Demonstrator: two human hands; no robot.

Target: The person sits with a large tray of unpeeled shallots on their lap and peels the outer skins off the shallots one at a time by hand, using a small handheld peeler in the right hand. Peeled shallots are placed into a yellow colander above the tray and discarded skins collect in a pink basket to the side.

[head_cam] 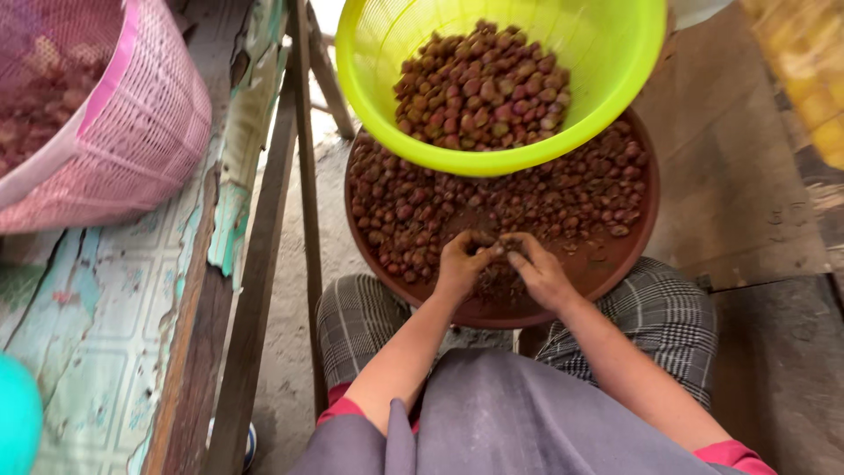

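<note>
A round brown tray rests on my knees, covered with several small reddish-brown nuts. My left hand and my right hand meet over the tray's near part, fingertips pinched together on one small nut. Bits of husk lie under my hands. A lime-green plastic basket stands on the tray's far rim and holds a heap of the same nuts.
A pink mesh basket with reddish contents sits on a worn wooden bench at the left. A turquoise object shows at the bottom left. Wooden slats and bare ground lie between bench and tray. Boards lie at the right.
</note>
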